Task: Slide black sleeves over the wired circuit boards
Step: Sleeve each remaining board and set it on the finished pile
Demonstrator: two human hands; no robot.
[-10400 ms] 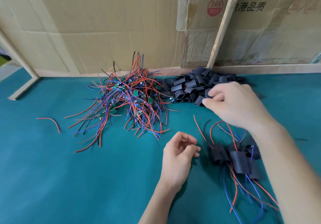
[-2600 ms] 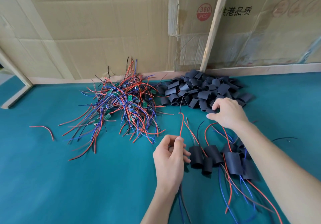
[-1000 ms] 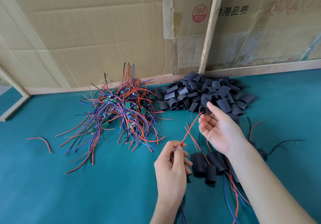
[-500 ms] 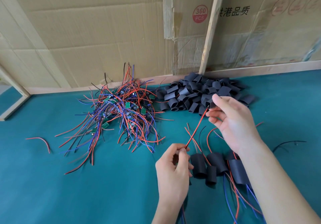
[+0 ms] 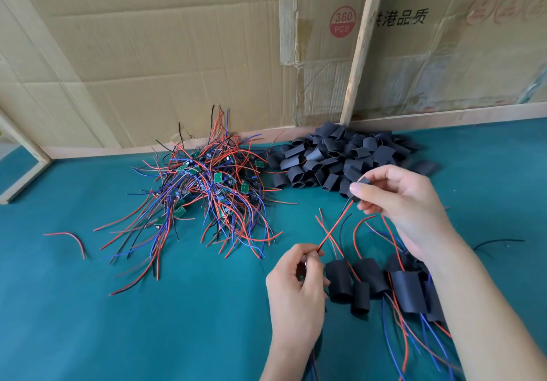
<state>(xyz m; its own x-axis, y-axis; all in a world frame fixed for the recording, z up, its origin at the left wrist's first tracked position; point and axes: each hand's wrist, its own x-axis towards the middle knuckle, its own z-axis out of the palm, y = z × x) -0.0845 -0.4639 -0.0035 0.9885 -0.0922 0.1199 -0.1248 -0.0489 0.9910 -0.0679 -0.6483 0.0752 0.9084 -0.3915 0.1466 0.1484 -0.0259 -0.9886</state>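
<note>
Black sleeve [image 5: 359, 186] between right-hand fingers [image 5: 356, 188]

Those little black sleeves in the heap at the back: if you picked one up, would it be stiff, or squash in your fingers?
Probably soft and light: the black sleeves lie flattened and creased in the heap, not round. The one pinched in the right hand looks squeezed flat, so it likely gives easily. They seem unlikely to roll, since loose ones rest where they fell on the green cloth.

Right hand [image 5: 405, 203]: pinches a black sleeve [image 5: 361, 187], red wire [image 5: 333, 226] entering it.
Left hand [image 5: 296, 286]: grips the wire's lower end.
</note>
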